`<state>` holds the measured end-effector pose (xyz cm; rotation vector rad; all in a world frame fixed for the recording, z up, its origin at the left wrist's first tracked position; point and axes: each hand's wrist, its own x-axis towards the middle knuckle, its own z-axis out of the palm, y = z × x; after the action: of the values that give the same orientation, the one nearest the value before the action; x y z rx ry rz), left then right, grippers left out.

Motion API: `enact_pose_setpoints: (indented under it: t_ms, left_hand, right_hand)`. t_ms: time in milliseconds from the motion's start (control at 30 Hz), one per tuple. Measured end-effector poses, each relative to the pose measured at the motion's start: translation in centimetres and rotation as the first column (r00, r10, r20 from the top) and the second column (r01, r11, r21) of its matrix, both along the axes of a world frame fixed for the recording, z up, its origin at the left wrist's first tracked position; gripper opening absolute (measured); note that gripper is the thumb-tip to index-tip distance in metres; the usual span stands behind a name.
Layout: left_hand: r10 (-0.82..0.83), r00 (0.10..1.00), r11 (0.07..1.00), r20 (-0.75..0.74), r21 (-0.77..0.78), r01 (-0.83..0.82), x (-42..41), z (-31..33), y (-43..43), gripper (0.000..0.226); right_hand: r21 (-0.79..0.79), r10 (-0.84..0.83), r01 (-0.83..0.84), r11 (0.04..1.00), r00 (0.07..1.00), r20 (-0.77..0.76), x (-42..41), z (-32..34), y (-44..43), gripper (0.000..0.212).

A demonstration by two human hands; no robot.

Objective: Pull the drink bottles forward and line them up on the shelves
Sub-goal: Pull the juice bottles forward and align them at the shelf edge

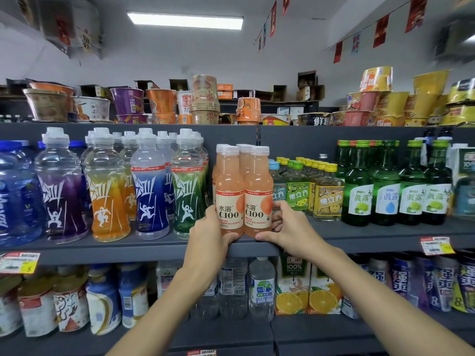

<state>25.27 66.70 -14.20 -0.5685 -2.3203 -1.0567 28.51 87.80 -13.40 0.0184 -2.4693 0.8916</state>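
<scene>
Two pink C100 drink bottles stand side by side at the front edge of the middle shelf (pixel 133 249), with more of the same behind them. My left hand (pixel 209 233) wraps the lower part of the left C100 bottle (pixel 229 194). My right hand (pixel 290 228) wraps the lower part of the right C100 bottle (pixel 258 194). Both thumbs lie across the bottle bases at the shelf lip.
Left of the pink bottles stand coloured sports drink bottles (pixel 108 191). To their right are small yellow-capped bottles (pixel 327 194) and green glass bottles (pixel 385 186). Instant noodle cups (pixel 162 101) fill the top shelf. Water bottles (pixel 261 286) and juice cartons (pixel 293 283) sit on the shelf below.
</scene>
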Motion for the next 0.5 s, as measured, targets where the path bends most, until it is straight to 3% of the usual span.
enact_pose_setpoints:
  t_ms: [500]
  left_hand:
    - [0.008, 0.999, 0.999, -0.054, -0.035, -0.01, -0.38, -0.21, 0.0, 0.059]
  right_hand:
    - [0.025, -0.011, 0.011, 1.0, 1.0, -0.003, 0.09, -0.12, -0.01, 0.09]
